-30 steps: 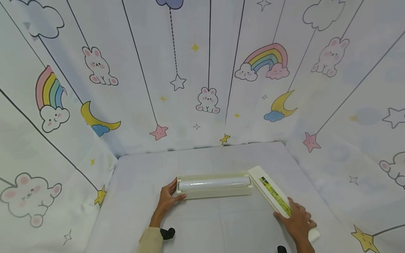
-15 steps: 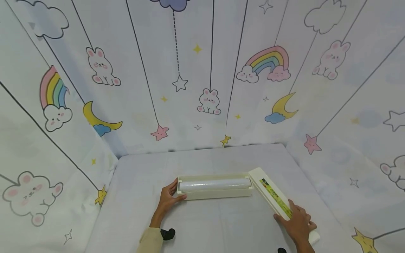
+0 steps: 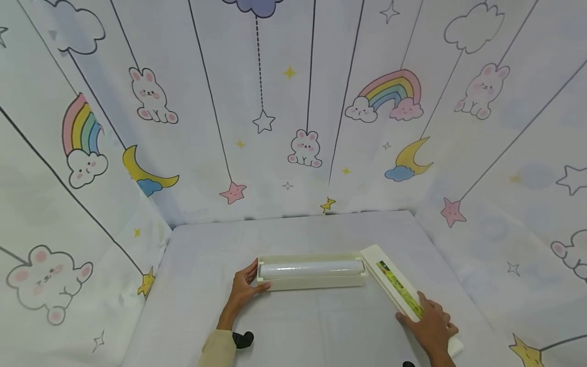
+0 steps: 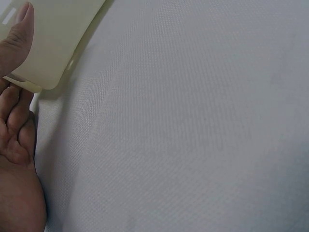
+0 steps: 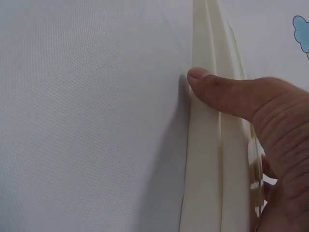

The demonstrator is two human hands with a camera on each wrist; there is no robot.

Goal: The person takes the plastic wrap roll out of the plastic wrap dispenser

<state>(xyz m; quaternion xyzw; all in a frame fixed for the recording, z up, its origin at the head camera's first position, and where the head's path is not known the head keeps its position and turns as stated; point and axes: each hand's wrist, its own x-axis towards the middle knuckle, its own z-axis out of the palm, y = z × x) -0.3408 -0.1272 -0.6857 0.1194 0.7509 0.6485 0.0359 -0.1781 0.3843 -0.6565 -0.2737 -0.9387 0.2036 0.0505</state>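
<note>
A long cream plastic dispenser box [image 3: 316, 282] lies on the white-covered table with its top off, and a shiny roll of what looks like cling film [image 3: 312, 268] rests inside. My left hand [image 3: 243, 286] grips the box's left end, thumb at the front and fingers behind. In the left wrist view the thumb lies along the box [image 4: 60, 38] with fingers curled below its end. My right hand [image 3: 432, 326] grips the lid [image 3: 377, 254], which has a yellow-green label [image 3: 398, 285] and slants toward me from the box's right end. The right wrist view shows the thumb [image 5: 227, 94] across the lid's side [image 5: 205, 140].
The white-covered table [image 3: 302, 326] reaches back to a wall [image 3: 202, 153] printed with rabbits, stars and rainbows. Similar printed sheets rise at left and right. A black strap end [image 3: 243, 339] sticks out by the left sleeve [image 3: 218, 349].
The head view has shifted slightly, so the wall prints sit a little to the right. Both hands, the box and the lid keep their places.
</note>
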